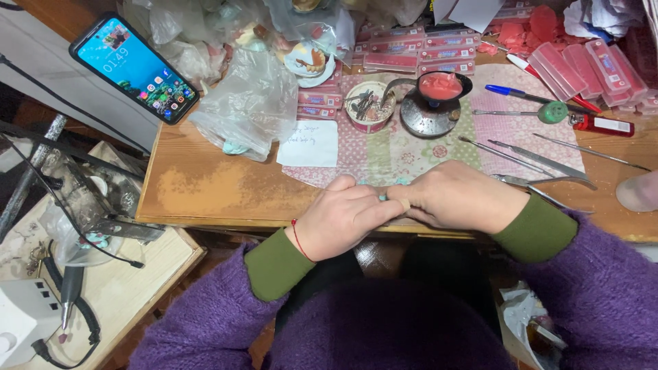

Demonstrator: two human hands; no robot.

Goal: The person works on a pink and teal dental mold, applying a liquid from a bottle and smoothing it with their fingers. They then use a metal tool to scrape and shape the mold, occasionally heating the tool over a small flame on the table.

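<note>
- Left hand [343,216] & right hand [456,197] meet at near edge of desk [205,188]; both grips pinched shut on a small pale-teal piece [382,196], mostly hidden betw. fingers.
- Piece looks tiny, light, prob. fragile; best held by fingertips at edges.
- Beyond: metal tools [528,161] on patterned mat [404,154].
- Round tin [368,106] w/ small metal bits; dark cup [442,87] holds pink wax-like stuff.
- Far: pink boxes [596,65], clear bags [250,103], phone [133,66].
</note>
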